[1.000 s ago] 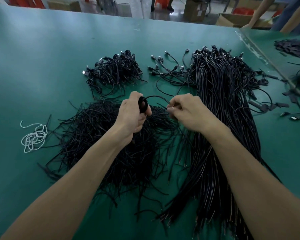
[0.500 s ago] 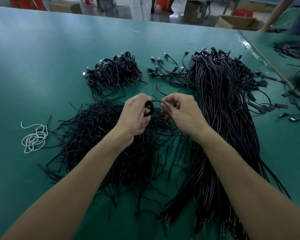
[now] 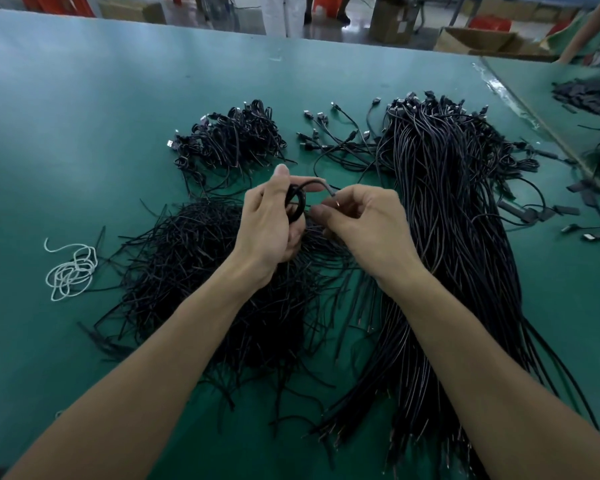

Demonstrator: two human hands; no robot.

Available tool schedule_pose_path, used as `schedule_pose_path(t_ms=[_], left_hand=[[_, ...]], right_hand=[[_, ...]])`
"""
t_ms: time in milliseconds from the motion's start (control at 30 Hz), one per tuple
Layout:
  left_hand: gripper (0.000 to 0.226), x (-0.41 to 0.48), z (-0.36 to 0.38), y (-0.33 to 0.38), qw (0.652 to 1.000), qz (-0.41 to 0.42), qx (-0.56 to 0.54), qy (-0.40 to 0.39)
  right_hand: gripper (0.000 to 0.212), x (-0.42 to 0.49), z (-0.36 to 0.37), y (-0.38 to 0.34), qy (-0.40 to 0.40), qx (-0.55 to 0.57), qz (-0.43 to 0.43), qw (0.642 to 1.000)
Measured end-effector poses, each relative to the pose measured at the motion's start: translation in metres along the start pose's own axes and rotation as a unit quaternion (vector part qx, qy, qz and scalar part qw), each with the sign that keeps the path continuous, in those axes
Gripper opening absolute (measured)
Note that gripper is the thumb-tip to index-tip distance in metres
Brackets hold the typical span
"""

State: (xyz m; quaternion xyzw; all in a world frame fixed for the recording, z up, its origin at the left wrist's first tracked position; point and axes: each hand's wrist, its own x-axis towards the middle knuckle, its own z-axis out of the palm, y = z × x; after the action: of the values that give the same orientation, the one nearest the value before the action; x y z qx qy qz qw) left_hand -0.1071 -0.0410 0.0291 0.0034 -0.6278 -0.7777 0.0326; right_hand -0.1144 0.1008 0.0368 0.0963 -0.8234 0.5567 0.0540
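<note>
The left hand (image 3: 269, 223) gripped the coiled cable (image 3: 297, 204) above the heap of black strands (image 3: 194, 258) so that its loops stayed bunched, while the right hand (image 3: 364, 223) pinched, seemingly, its loose end for wrapping.

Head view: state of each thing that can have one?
coiled cable: looped, one end sticking out
left hand: grips the coil
right hand: pinches the cable's free end
long cables: uncoiled, bundled straight
far pile: coiled cables, heaped
short black strands: loose heap under the hands
white cord: tangled, untouched
</note>
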Motion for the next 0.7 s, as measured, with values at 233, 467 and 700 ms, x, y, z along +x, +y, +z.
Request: schedule_pose_path(t_ms=[233, 467, 700], left_hand=[[0.054, 0.004, -0.002, -0.003, 0.999, -0.029, 0.017, 0.029], [0.073, 0.006, -0.001, -0.008, 0.997, -0.023, 0.059, 0.047], [0.059, 0.007, -0.01, -0.009, 0.979, -0.183, 0.041, -0.08]], right_hand=[[0.012, -0.004, 0.002, -0.017, -0.042, -0.124, -0.132, 0.983], [0.012, -0.009, 0.001, -0.021, -0.099, -0.305, -0.159, 0.934], [0.005, -0.009, -0.005, -0.034, -0.123, -0.468, -0.41, 0.773]])
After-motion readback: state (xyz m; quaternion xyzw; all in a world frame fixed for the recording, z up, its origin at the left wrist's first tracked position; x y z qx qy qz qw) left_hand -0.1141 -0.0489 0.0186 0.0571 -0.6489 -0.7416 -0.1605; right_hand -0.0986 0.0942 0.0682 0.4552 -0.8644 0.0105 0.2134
